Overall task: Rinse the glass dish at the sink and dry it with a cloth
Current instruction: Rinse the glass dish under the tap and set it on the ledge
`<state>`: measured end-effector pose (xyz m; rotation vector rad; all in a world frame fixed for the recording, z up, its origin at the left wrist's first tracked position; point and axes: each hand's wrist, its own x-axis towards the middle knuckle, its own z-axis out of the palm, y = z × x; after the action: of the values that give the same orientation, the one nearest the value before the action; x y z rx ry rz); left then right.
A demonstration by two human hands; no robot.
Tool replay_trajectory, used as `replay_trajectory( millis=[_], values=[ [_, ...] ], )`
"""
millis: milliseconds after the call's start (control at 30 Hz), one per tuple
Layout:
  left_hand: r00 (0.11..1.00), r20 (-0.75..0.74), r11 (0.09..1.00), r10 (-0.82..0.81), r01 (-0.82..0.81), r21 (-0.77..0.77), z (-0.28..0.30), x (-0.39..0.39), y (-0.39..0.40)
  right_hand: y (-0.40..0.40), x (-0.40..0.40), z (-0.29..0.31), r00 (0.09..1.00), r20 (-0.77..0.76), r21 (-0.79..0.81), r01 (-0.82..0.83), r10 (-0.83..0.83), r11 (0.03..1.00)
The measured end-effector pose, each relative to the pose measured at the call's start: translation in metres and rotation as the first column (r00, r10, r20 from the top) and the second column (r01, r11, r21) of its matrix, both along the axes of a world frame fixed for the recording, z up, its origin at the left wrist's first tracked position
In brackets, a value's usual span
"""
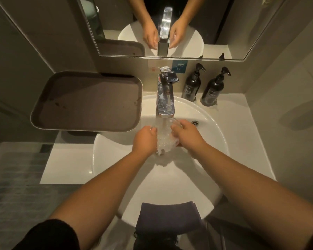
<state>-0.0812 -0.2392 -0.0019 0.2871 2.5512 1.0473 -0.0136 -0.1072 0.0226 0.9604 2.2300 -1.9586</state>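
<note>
Hands (165, 137) hold glass dish (165, 141) under running faucet (165, 98) above sink (211, 134).

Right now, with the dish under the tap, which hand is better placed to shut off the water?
Probably the right hand: it sits nearer the faucet handle. The left hand could keep holding the glass dish.
</note>
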Motion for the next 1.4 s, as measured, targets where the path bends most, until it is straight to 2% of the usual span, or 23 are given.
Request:
replay_trajectory(
  millis=[67, 100, 133, 233, 300, 367, 433, 500, 567, 633, 700, 767, 833, 967, 1033, 1100, 1200, 1233, 1300, 1367, 1400],
  values=[
    [0.948, 0.269, 0.944, 0.168, -0.233, 0.233, 0.003, 0.017, 0.015, -0.013, -0.004, -0.001, 0.993, -0.073, -0.054, 0.088, -0.091, 0.995],
    [0.899, 0.399, 0.895, 0.179, -0.318, 0.314, 0.005, 0.024, 0.019, -0.016, -0.005, -0.002, 0.992, -0.087, -0.06, 0.086, -0.091, 0.994],
    [0.874, 0.459, 0.873, 0.161, -0.344, 0.347, 0.006, 0.028, 0.02, -0.015, -0.006, -0.002, 0.993, -0.081, -0.081, 0.084, -0.091, 0.993],
    [0.914, 0.406, 0.946, 0.009, -0.139, 0.292, 0.006, 0.01, 0.005, 0.003, -0.006, -0.002, 0.999, 0.032, -0.134, 0.032, -0.028, 0.991],
    [0.964, 0.255, 0.988, -0.074, 0.037, 0.147, 0.003, -0.014, -0.006, 0.012, -0.005, -0.004, 0.983, 0.15, -0.106, -0.091, 0.106, 0.99],
    [0.977, 0.076, 0.979, -0.197, 0.2, -0.036, 0.001, -0.028, -0.01, 0.015, -0.005, -0.003, 0.95, 0.243, -0.135, -0.164, 0.193, 0.977],
    [0.964, 0.01, 0.959, -0.266, 0.265, -0.098, 0.002, -0.029, -0.007, 0.015, -0.005, -0.002, 0.939, 0.263, -0.186, -0.178, 0.223, 0.966],
    [0.98, 0.001, 0.976, -0.2, 0.199, -0.083, 0.0, -0.023, -0.005, 0.012, -0.005, -0.002, 0.958, 0.226, -0.184, -0.135, 0.175, 0.974],
    [0.999, 0.039, 1.0, -0.013, 0.013, -0.002, -0.005, -0.016, 0.0, 0.001, -0.005, -0.006, 0.994, 0.105, -0.129, -0.022, 0.035, 0.991],
    [0.961, 0.208, 0.959, 0.181, -0.219, 0.18, -0.005, -0.001, 0.006, -0.014, -0.007, -0.01, 0.994, -0.027, -0.069, 0.1, -0.102, 0.993],
    [0.891, 0.407, 0.869, 0.202, -0.355, 0.346, 0.0, 0.02, 0.012, -0.02, -0.009, -0.013, 0.986, -0.087, 0.019, 0.143, -0.14, 0.99],
    [0.867, 0.483, 0.844, 0.122, -0.346, 0.41, 0.002, 0.027, 0.011, -0.013, -0.009, -0.013, 0.992, -0.075, 0.065, 0.111, -0.106, 0.992],
    [0.881, 0.471, 0.887, 0.034, -0.244, 0.392, 0.004, 0.022, 0.002, -0.001, -0.007, -0.013, 0.999, -0.009, 0.05, 0.032, -0.032, 0.998],
    [0.966, 0.257, 0.988, -0.041, 0.002, 0.152, 0.004, -0.003, -0.01, 0.005, -0.002, -0.008, 0.981, 0.113, -0.078, -0.149, 0.157, 0.986],
    [0.977, 0.147, 0.988, -0.152, 0.149, 0.03, 0.004, -0.009, -0.01, 0.007, -0.003, -0.004, 0.962, 0.16, -0.116, -0.204, 0.221, 0.972],
    [0.976, 0.104, 0.979, -0.189, 0.196, -0.059, 0.003, -0.011, -0.008, 0.01, -0.004, 0.0, 0.956, 0.169, -0.116, -0.221, 0.238, 0.968],
    [0.997, 0.064, 0.993, -0.045, 0.052, -0.108, 0.004, -0.009, -0.005, 0.002, -0.004, 0.001, 0.996, 0.036, -0.143, -0.077, 0.083, 0.987],
    [0.996, 0.077, 0.997, 0.048, -0.043, -0.067, 0.004, -0.007, -0.003, -0.005, -0.004, 0.0, 1.0, -0.014, -0.171, -0.007, 0.005, 0.985],
    [0.961, 0.194, 0.971, 0.199, -0.22, 0.09, 0.002, 0.0, 0.002, -0.02, -0.005, -0.004, 0.992, -0.078, -0.182, 0.081, -0.096, 0.98],
    [0.912, 0.349, 0.918, 0.218, -0.313, 0.245, 0.003, 0.011, 0.005, -0.025, -0.007, -0.007, 0.99, -0.079, -0.095, 0.109, -0.116, 0.99],
    [0.914, 0.368, 0.912, 0.168, -0.286, 0.294, 0.003, 0.015, 0.003, -0.023, -0.006, -0.007, 0.992, -0.056, -0.057, 0.113, -0.116, 0.992]
  ],
)
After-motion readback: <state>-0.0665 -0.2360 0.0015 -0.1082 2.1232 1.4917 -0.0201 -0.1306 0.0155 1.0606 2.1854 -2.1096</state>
